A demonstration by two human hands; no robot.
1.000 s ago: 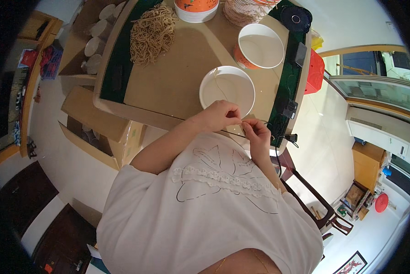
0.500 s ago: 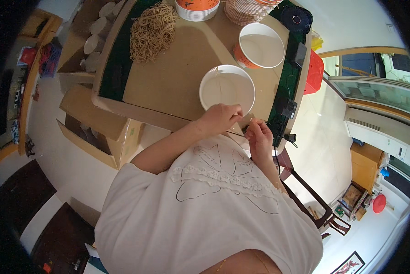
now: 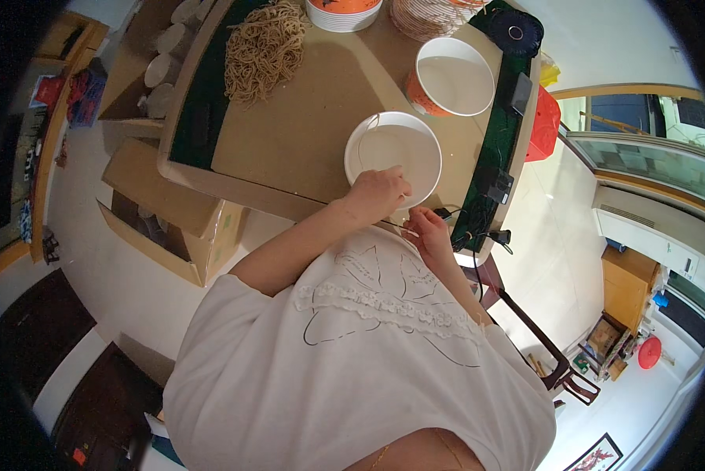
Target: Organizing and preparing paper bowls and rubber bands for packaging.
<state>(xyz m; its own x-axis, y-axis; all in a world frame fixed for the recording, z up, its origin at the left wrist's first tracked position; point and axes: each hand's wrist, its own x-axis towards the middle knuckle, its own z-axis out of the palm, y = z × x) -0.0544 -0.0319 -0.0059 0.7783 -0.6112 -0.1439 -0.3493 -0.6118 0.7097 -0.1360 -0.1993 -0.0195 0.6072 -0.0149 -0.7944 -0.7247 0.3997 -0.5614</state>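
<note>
A white-lined paper bucket (image 3: 411,145) stands at the table's near edge. A thin tan string (image 3: 360,145) hangs over its far rim and curves down inside. My left hand (image 3: 380,194) is closed over the bucket's near rim, its fingers curled at the opening; what they hold is hidden. Just outside that rim, lower and to the right, my right hand (image 3: 431,235) pinches a thin strand that looks like the same string. A second bucket (image 3: 456,77), orange outside, leans open behind on the right. A tangled heap of tan strings (image 3: 264,51) lies at the far left.
Stacked orange-and-white buckets (image 3: 343,16) and another nested stack (image 3: 431,17) stand at the back. Along the right edge lie a dark round object (image 3: 514,34), a phone-like slab (image 3: 520,93) and black cables (image 3: 470,228). An open cardboard box (image 3: 160,212) sits left of the table.
My left hand has moved down and slightly right, over the near rim. My right hand has shifted left, closer to it. The string inside the bucket now bows to the left.
</note>
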